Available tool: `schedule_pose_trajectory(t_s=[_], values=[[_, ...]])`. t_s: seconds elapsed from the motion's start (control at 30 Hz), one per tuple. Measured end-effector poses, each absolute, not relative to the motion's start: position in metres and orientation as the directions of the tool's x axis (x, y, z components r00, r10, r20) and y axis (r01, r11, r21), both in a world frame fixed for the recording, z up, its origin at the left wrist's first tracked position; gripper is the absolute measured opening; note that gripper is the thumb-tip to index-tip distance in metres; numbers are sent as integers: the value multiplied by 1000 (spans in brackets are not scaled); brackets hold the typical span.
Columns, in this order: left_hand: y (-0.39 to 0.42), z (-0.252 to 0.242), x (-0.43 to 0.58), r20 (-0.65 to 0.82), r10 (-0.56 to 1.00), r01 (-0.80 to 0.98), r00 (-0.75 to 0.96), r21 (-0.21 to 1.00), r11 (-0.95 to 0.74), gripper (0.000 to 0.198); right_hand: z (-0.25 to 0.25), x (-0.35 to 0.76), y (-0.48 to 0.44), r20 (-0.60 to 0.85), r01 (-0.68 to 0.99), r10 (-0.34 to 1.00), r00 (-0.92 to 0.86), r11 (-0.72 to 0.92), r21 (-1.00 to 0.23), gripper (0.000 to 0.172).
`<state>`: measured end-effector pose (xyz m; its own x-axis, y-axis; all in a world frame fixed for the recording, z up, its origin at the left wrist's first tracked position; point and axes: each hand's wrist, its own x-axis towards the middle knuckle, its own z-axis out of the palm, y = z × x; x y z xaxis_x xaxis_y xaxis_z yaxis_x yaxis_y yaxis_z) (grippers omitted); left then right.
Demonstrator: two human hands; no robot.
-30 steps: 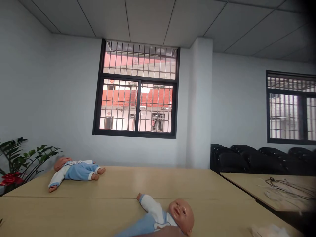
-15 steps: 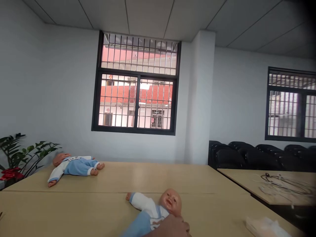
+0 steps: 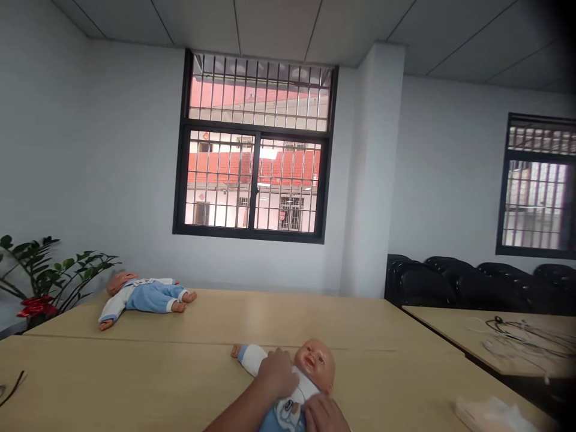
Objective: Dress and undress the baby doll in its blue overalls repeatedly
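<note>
A baby doll (image 3: pixel 315 363) in a white and blue outfit lies face up on the wooden table (image 3: pixel 148 378), head away from me. My left hand (image 3: pixel 278 373) is closed on the white top near the doll's shoulder and upper arm, on the left side. On the other side of the chest, my right hand (image 3: pixel 326 414) has its fingers curled at the edge of the outfit's blue front (image 3: pixel 285 417). Both sets of fingertips are partly hidden. The white chest shows between the hands, and the doll's legs are out of frame.
A second doll (image 3: pixel 150 296) in similar clothes lies at the far left of the table, near a potted plant (image 3: pixel 49 270). A pale, crumpled plastic bag (image 3: pixel 492 414) sits at the front right. Cables (image 3: pixel 517 336) lie on another table, with black chairs (image 3: pixel 427 285) behind.
One hand was visible at the doll's right-hand side; now both hands are on its clothes. The blue at the doll's shoulder no longer shows, and the blue front sits lower. The view has shifted slightly.
</note>
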<state>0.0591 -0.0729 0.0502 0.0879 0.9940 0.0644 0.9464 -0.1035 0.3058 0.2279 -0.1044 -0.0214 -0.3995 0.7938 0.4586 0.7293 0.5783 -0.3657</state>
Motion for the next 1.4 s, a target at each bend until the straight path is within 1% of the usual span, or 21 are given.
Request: schedule_pose_trajectory(t_s=[0.07,0.13,0.23,0.3,0.33,0.4,0.43,0.47,0.53,0.6,0.67,0.7,0.8,0.93,0.97,1.1,1.13,1.23,1.27,1.4], values=[[-66,48,58,20,996,953,87,289,-89,40,-9,216,-97,427,716,825,-370,546,-435,32],[-58,49,57,-2,997,959,81,271,-78,34,5,202,-86,396,710,862,-316,492,-504,42],[-45,52,52,4,998,966,65,249,-64,45,19,186,-73,349,703,885,-308,459,-542,56],[-37,53,45,18,999,971,37,236,-41,47,22,181,-71,269,723,902,-337,432,-539,52],[-33,54,40,25,1000,973,17,230,-23,45,24,180,-72,216,748,912,-347,409,-524,46],[-28,52,27,40,999,975,-36,219,26,40,27,179,-78,132,807,926,-354,374,-457,32],[-26,50,20,45,997,975,-68,217,57,40,30,178,-81,114,833,928,-355,370,-411,27],[-26,48,12,47,994,972,-102,217,90,40,32,176,-85,107,855,928,-357,370,-364,26],[-28,41,-2,44,985,963,-164,226,150,42,38,169,-89,93,897,934,-346,358,-259,30],[-32,34,-12,42,978,952,-204,244,188,40,43,157,-86,52,933,947,-316,321,-165,34],[-35,30,-18,46,974,943,-221,264,201,32,46,140,-77,38,946,953,-300,302,-116,39],[-36,30,-19,50,973,940,-225,275,203,30,48,131,-71,47,943,950,-310,313,-110,41],[-36,31,-22,65,973,934,-220,302,191,30,51,109,-51,87,913,922,-377,386,-135,42],[-34,33,-27,90,979,937,-182,318,145,29,51,98,-32,30,867,897,-442,435,-245,25],[-33,32,-29,95,980,939,-172,317,134,30,49,99,-29,10,858,893,-449,434,-275,24],[-31,26,-34,122,982,946,-145,308,101,32,44,103,-18,-62,849,893,-445,399,-348,37],[-30,25,-35,129,982,947,-139,306,94,32,44,104,-15,-77,853,896,-437,385,-353,38],[-27,25,-36,141,981,949,-134,304,86,31,44,108,-6,-105,868,905,-412,355,-347,33],[-26,26,-37,144,980,948,-140,307,90,30,44,110,-3,-103,874,910,-402,348,-340,33],[-24,28,-43,140,970,932,-200,334,144,27,44,124,-3,-28,884,931,-363,334,-328,44]])
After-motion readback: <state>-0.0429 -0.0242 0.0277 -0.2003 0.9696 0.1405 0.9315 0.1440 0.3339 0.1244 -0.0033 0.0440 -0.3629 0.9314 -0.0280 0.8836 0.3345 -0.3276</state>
